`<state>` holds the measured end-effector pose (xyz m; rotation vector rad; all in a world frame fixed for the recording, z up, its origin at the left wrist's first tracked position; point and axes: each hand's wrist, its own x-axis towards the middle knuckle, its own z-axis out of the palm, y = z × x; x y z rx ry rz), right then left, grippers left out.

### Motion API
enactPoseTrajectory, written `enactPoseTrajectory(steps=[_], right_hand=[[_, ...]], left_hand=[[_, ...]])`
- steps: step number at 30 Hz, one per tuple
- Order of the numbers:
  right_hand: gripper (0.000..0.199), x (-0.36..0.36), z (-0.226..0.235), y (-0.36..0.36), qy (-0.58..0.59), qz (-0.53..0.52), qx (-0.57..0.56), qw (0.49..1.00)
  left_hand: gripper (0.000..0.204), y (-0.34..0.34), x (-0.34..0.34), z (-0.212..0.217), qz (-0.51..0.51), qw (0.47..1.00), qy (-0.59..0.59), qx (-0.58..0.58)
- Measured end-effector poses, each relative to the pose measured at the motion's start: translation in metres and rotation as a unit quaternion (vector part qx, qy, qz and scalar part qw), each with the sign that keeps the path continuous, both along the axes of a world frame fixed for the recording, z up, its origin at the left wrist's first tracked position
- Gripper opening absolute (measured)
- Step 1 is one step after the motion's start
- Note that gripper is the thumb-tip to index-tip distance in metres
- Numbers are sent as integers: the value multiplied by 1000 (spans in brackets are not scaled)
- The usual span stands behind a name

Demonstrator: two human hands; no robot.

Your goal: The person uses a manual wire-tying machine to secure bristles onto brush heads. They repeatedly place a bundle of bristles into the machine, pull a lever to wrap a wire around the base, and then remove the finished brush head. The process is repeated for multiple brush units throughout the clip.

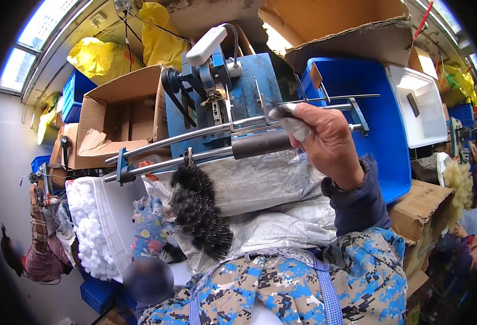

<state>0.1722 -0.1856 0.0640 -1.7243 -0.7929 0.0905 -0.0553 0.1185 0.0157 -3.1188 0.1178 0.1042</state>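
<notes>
My right hand (325, 138), in a dark blue sleeve, is closed in a pinch above the machine's metal rods. White wrapping covers some of its fingers. At its fingertips is a small dark bristly piece (277, 112), partly hidden. Under the hand runs a steel rod with a dark grey sleeve (261, 144). The blue bench machine (257, 81) has a motor, belt and upright metal plates. A bunch of black-bristled brushes (199, 211) with thin wire ends lies below the rods, on silvery-white sheeting (260, 189). My left hand does not show.
A white tub of white fluffy pieces (92, 230) stands left, beside floral cloth (150, 227). An open cardboard box (122, 116) is behind it. A blue bin (382, 162) and a white tray (425, 108) are right. Other people (46, 249) work at both edges.
</notes>
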Motion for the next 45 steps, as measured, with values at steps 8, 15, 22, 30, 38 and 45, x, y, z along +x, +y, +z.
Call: enactPoseTrajectory(steps=[8,15,22,30,38,45], right_hand=[[11,75,-67,86,-317,-102,-427,841],[9,80,-82,91,-313,-109,-422,844],[14,87,-96,94,-306,-87,-409,856],[19,91,-92,95,-179,-84,-403,894],[54,61,-87,53,-250,-127,-402,872],[53,50,-81,63,-169,-102,-436,878]], left_hand=[[29,13,-6,-30,79,969,11,-233],[23,-1,1,-17,134,925,-91,-344],[15,-49,8,7,70,826,-187,-527],[38,-61,25,27,11,935,-156,-317],[27,-57,21,23,68,932,-202,-295],[24,-75,41,32,-7,934,-205,-293]])
